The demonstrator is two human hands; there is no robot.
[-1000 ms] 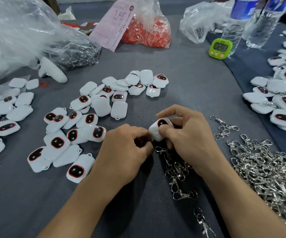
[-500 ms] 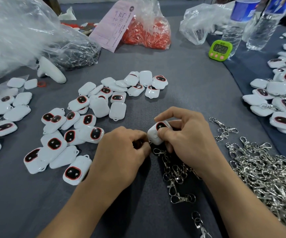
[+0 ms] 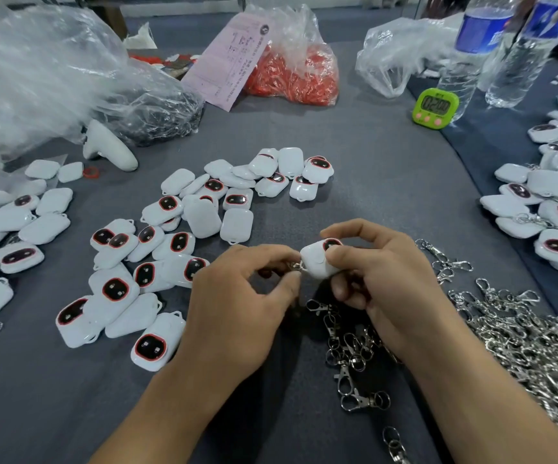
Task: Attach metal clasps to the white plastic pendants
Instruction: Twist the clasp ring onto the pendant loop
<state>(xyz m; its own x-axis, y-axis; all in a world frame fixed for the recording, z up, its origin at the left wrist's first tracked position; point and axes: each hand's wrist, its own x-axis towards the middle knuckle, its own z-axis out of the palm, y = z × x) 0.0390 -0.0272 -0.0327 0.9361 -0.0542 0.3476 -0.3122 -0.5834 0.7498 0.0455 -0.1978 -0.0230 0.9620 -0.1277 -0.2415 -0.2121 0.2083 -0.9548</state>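
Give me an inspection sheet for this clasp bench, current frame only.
Surface: grey cloth-covered table.
Job's things: pendant in hand, metal clasp at its loop; loose pendants to the left; clasp heap to the right.
Clutter: green timer, water bottles, bag of red parts, pink slip, white controller.
Grippers: left hand pinches the metal clasp; right hand holds the pendant.
Cables: nothing seen.
Surroundings: clear plastic bags far left; more pendants on blue cloth at right.
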